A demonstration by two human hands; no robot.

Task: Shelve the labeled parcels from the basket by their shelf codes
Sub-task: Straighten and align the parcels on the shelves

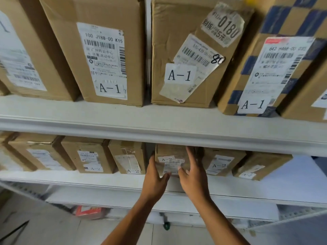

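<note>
White metal shelves run across the view in even, soft light, one board above another, with a pale tiled floor visible below the lowest board.

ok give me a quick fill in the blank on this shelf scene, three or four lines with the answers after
1. The parcel between the two hands carries the shelf code ____.
2. Every coded box on the upper shelf reads ____.
3. The left hand and right hand touch the parcel with ____ fingers.
4. The handwritten number on the crumpled box is ____.

Answers: A-2; A-1; straight; 80
</note>
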